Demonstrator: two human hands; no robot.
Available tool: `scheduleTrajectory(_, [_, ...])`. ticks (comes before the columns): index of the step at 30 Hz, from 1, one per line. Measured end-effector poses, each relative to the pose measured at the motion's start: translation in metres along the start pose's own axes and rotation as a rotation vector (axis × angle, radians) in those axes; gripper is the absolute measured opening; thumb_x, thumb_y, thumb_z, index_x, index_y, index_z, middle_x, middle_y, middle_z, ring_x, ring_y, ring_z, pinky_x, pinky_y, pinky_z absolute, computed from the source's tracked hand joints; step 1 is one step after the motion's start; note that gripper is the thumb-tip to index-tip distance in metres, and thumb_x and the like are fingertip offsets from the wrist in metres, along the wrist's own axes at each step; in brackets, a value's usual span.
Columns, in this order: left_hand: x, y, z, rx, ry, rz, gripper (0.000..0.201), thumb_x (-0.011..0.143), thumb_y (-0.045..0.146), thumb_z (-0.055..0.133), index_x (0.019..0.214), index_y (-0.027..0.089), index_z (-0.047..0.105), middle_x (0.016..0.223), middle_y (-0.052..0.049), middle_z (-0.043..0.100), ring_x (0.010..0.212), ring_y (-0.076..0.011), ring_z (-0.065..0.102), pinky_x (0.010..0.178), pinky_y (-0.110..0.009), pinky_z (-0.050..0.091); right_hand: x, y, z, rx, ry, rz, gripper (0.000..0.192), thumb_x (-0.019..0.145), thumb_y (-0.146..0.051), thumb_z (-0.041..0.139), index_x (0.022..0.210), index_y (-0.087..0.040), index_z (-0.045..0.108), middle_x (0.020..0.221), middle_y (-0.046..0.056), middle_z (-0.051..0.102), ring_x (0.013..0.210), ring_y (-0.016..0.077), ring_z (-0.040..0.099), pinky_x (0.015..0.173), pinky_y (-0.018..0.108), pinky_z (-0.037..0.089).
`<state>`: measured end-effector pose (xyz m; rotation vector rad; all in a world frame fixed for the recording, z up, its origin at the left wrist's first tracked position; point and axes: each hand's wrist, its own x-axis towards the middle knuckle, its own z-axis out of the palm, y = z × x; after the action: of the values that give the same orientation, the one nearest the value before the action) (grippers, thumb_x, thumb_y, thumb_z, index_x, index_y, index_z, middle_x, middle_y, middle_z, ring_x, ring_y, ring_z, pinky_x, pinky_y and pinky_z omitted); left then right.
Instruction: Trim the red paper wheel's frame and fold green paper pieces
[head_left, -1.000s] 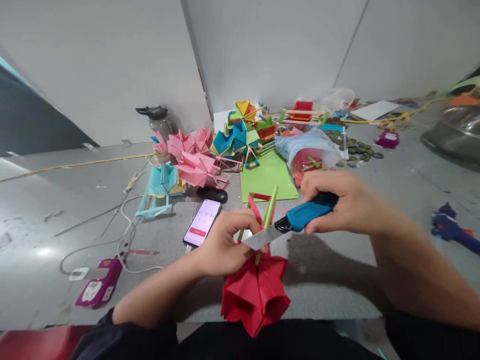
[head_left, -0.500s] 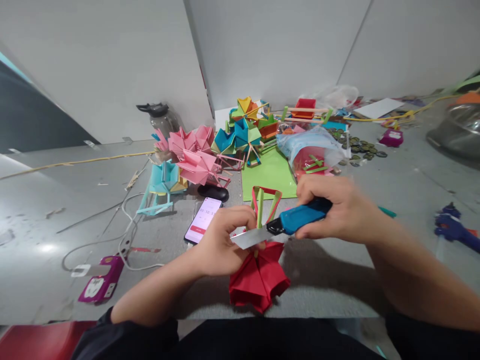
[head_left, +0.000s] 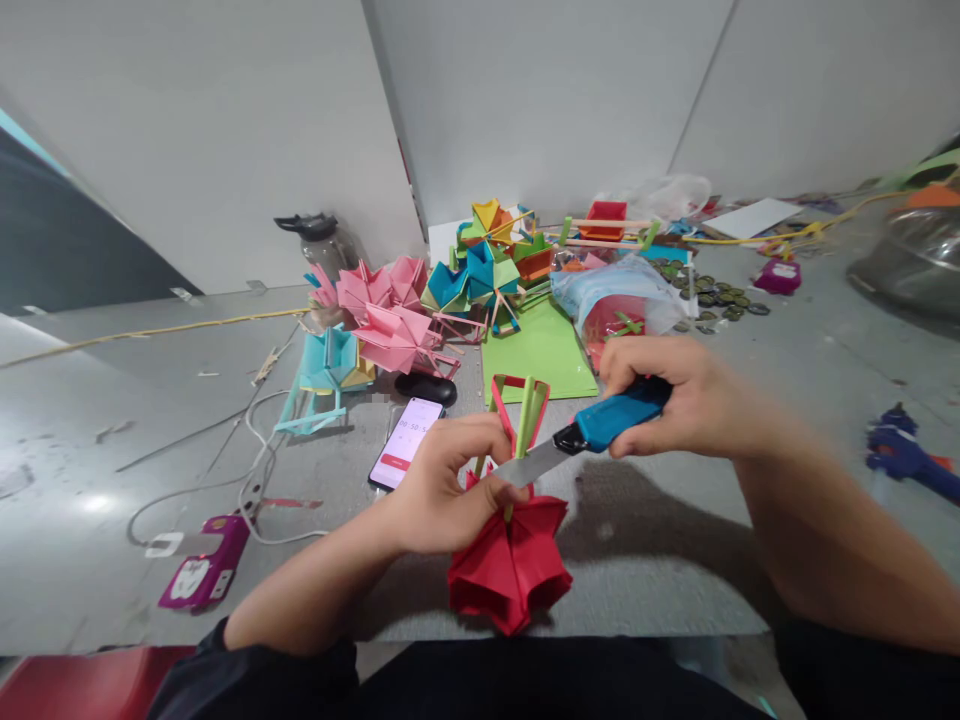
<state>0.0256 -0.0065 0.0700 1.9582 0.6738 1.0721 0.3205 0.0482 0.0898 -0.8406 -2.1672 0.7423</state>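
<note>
My right hand (head_left: pixel 667 400) grips a blue utility knife (head_left: pixel 619 415) with its blade (head_left: pixel 536 464) extended to the left. My left hand (head_left: pixel 457 485) is closed around the stem end of a red folded-paper piece (head_left: pixel 511 570), whose pleated, star-like body hangs toward the table's front edge. Green and red paper strips (head_left: pixel 531 415) form a loop that sticks up past my fingers. The blade lies across the strips close to my left thumb; whether its edge touches them I cannot tell.
A phone (head_left: pixel 406 440) with a running timer and a black case (head_left: pixel 426 388) lie beside my left hand. Behind are pink paper pieces (head_left: pixel 394 335), green sheets (head_left: pixel 536 345) and a plastic bag (head_left: pixel 619 295). A purple power strip (head_left: pixel 206 565) is left, a blue glue gun (head_left: pixel 911 450) right.
My right hand has drawn the knife to the right and slightly up, so less blade overlaps my left hand. The red paper piece and its strips have tilted slightly.
</note>
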Motion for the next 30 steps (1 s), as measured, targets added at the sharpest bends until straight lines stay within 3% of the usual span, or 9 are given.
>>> scheduleTrajectory(5, [0.001, 0.006, 0.002, 0.082, 0.009, 0.024, 0.020, 0.091, 0.017, 0.069, 0.073, 0.022, 0.063, 0.072, -0.004, 0.072, 0.066, -0.0176, 0.062, 0.062, -0.032, 0.047, -0.001, -0.005, 0.006, -0.032, 0.000, -0.012, 0.060, 0.078, -0.075, 0.087, 0.075, -0.024, 0.057, 0.074, -0.002, 0.054, 0.068, 0.0167, 0.048, 0.063, 0.033, 0.034])
scheduleTrajectory(12, [0.003, 0.005, 0.003, 0.080, 0.033, 0.042, 0.020, 0.084, 0.009, 0.070, 0.070, 0.021, 0.063, 0.070, -0.002, 0.069, 0.066, -0.0159, 0.061, 0.062, -0.030, 0.045, -0.003, -0.023, 0.013, -0.068, 0.007, 0.022, 0.057, 0.079, -0.073, 0.089, 0.075, -0.024, 0.058, 0.074, -0.001, 0.059, 0.068, 0.0178, 0.051, 0.065, 0.034, 0.037])
scheduleTrajectory(19, [0.005, 0.002, 0.000, 0.085, 0.044, 0.024, 0.018, 0.086, 0.012, 0.070, 0.071, 0.020, 0.063, 0.070, -0.001, 0.073, 0.063, -0.0146, 0.063, 0.060, -0.028, 0.047, -0.002, -0.036, 0.018, -0.167, 0.039, -0.005, 0.061, 0.084, -0.080, 0.080, 0.076, -0.023, 0.060, 0.073, 0.000, 0.061, 0.065, 0.0164, 0.051, 0.062, 0.033, 0.038])
scheduleTrajectory(25, [0.008, -0.007, -0.002, 0.274, 0.156, 0.035, 0.019, 0.091, 0.020, 0.065, 0.073, 0.021, 0.060, 0.066, 0.000, 0.071, 0.056, -0.0129, 0.060, 0.054, -0.025, 0.044, -0.009, -0.031, 0.008, -0.080, 0.004, 0.006, 0.066, 0.085, -0.089, 0.072, 0.081, -0.023, 0.061, 0.072, 0.000, 0.060, 0.063, 0.0160, 0.049, 0.058, 0.032, 0.035])
scheduleTrajectory(30, [0.008, -0.010, 0.010, 0.432, 0.143, 0.015, 0.017, 0.094, 0.017, 0.062, 0.078, 0.021, 0.063, 0.067, 0.000, 0.071, 0.059, -0.0140, 0.063, 0.058, -0.026, 0.047, -0.002, -0.026, 0.028, 0.167, 0.227, 0.151, 0.069, 0.073, -0.085, 0.086, 0.082, -0.024, 0.056, 0.068, -0.005, 0.048, 0.059, 0.0126, 0.040, 0.054, 0.030, 0.029])
